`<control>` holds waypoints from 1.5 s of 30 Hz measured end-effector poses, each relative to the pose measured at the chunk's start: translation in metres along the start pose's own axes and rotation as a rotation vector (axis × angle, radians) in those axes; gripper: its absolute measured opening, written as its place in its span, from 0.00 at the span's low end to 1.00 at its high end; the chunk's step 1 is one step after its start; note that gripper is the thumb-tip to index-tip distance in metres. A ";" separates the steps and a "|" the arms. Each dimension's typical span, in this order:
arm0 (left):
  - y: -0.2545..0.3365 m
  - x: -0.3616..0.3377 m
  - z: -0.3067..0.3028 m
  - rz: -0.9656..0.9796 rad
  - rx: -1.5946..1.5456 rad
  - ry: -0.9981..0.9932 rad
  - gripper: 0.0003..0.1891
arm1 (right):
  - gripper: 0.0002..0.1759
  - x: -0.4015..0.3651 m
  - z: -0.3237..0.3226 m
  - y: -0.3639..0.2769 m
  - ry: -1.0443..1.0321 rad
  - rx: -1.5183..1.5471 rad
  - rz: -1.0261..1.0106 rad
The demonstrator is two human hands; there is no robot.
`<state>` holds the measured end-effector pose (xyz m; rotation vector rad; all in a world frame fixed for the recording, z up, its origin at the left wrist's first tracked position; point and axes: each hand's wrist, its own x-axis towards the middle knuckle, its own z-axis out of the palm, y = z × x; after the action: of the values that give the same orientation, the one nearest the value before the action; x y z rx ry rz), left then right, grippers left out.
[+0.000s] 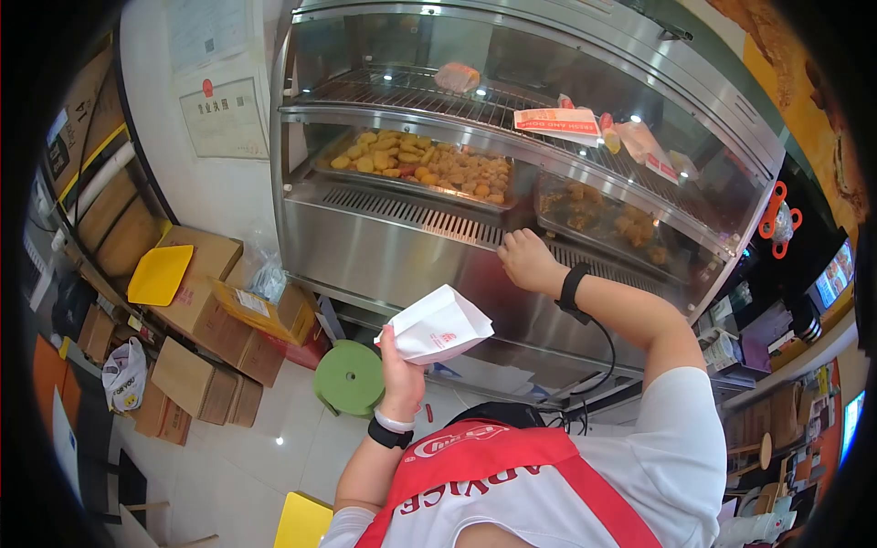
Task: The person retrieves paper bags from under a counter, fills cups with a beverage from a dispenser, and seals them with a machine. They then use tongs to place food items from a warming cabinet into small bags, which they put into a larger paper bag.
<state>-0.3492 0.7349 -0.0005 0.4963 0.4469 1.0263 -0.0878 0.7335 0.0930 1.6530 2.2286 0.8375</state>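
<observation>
My left hand (400, 374) grips a white paper bag (437, 327) with small red print, held tilted in front of the warming cabinet (365, 233). My right hand (530, 262) is at the cabinet's lower ledge, just in front of the slotted vent (411, 216). Its fingers are curled closed, and whatever they may hold is hidden. Behind the vent, one tray (425, 185) bears golden fried pieces, and a second tray (598, 236), to the right, bears darker fried pieces. On the wire rack (402, 91) above lie a wrapped item (457, 77) and printed paper sleeves (557, 121).
A green round stool (349, 376) stands on the tiled floor below my left hand. Cardboard boxes (196, 365) and a yellow tray (161, 274) are at the left. A black cable (610, 352) hangs below my right forearm. Shelves with goods (776, 420) line the right side.
</observation>
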 end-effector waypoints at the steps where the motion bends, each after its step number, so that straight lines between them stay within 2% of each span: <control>1: 0.000 0.000 0.002 0.002 -0.004 -0.007 0.27 | 0.09 0.002 -0.004 0.002 0.001 -0.008 0.001; 4: -0.001 -0.003 0.008 -0.037 -0.010 -0.019 0.27 | 0.08 -0.001 -0.010 0.007 -0.018 -0.036 0.004; 8: -0.001 -0.006 0.008 -0.055 -0.086 -0.049 0.25 | 0.08 -0.012 -0.021 0.004 0.040 0.122 -0.007; 10: 0.001 -0.004 0.004 -0.038 -0.086 -0.053 0.26 | 0.10 -0.020 -0.058 -0.006 0.098 0.291 0.010; 13: 0.002 0.004 -0.004 -0.061 -0.082 -0.042 0.26 | 0.08 -0.026 -0.138 0.023 0.169 0.543 0.018; 15: 0.001 0.012 -0.004 -0.073 -0.066 -0.027 0.27 | 0.07 -0.022 -0.192 0.053 0.292 0.452 0.144; 16: 0.003 0.012 0.001 -0.075 -0.054 -0.029 0.27 | 0.06 -0.021 -0.219 0.076 0.368 0.309 0.166; 17: 0.003 0.011 0.004 -0.081 -0.042 -0.027 0.27 | 0.05 -0.013 -0.238 0.100 0.363 0.393 0.303; 18: 0.002 0.014 0.008 -0.091 -0.036 -0.024 0.27 | 0.08 -0.007 -0.240 0.128 0.327 0.502 0.528; 19: 0.001 0.017 0.012 -0.090 -0.024 -0.037 0.28 | 0.09 -0.002 -0.235 0.157 0.423 0.294 0.488; 20: 0.000 0.019 0.015 -0.085 -0.013 -0.050 0.28 | 0.08 0.004 -0.222 0.180 0.508 0.203 0.490; 21: -0.001 0.020 0.018 -0.084 -0.013 -0.048 0.28 | 0.08 0.009 -0.209 0.201 0.508 0.205 0.489; 23: 0.001 0.024 0.025 -0.080 0.001 -0.047 0.28 | 0.11 0.020 -0.189 0.243 0.807 -0.379 0.273; 25: 0.003 0.027 0.029 -0.063 0.002 -0.031 0.28 | 0.13 0.026 -0.207 0.290 0.824 -0.620 0.337; 27: 0.004 0.028 0.032 -0.051 0.005 -0.009 0.28 | 0.16 0.023 -0.221 0.323 1.018 -0.993 0.413; 29: 0.004 0.031 0.036 -0.039 0.053 0.003 0.28 | 0.27 0.019 -0.235 0.343 0.425 -0.465 0.957; 30: 0.001 0.033 0.037 -0.036 0.054 0.016 0.28 | 0.27 0.014 -0.223 0.381 0.425 -0.454 0.950; 31: -0.003 0.035 0.037 -0.047 0.041 0.008 0.28 | 0.20 0.010 -0.207 0.438 0.331 -0.434 0.864; 32: -0.005 0.038 0.038 -0.057 0.027 0.001 0.28 | 0.14 0.014 -0.201 0.453 0.240 -0.413 0.774; 33: -0.007 0.040 0.038 -0.052 0.024 0.017 0.28 | 0.14 0.014 -0.193 0.465 0.241 -0.402 0.760; 35: -0.008 0.045 0.041 -0.063 0.037 -0.003 0.27 | 0.17 0.010 -0.202 0.456 0.247 -0.340 0.866; 37: -0.009 0.050 0.045 -0.067 0.038 0.002 0.28 | 0.17 -0.002 -0.197 0.484 0.180 -0.572 0.676; 39: -0.009 0.056 0.045 -0.071 0.039 0.002 0.28 | 0.17 -0.016 -0.210 0.455 0.284 -0.310 0.824; 41: -0.010 0.064 0.043 -0.132 -0.023 0.022 0.29 | 0.16 -0.034 -0.226 0.349 0.494 -0.274 0.774; 42: -0.009 0.069 0.042 -0.130 -0.031 0.029 0.29 | 0.15 -0.049 -0.213 0.333 0.571 -0.246 0.654; 43: -0.007 0.073 0.040 -0.166 -0.042 0.007 0.29 | 0.13 -0.055 -0.193 0.295 0.788 -0.113 0.503; 44: -0.007 0.077 0.041 -0.203 -0.054 -0.015 0.30 | 0.13 -0.052 -0.186 0.245 0.765 0.079 0.481; 45: -0.007 0.082 0.045 -0.203 -0.061 -0.008 0.30 | 0.14 -0.052 -0.174 0.206 0.695 0.144 0.449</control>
<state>-0.2827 0.7965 0.0218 0.3922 0.4481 0.8395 0.0045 0.6724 0.3439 2.2393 2.3870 1.6030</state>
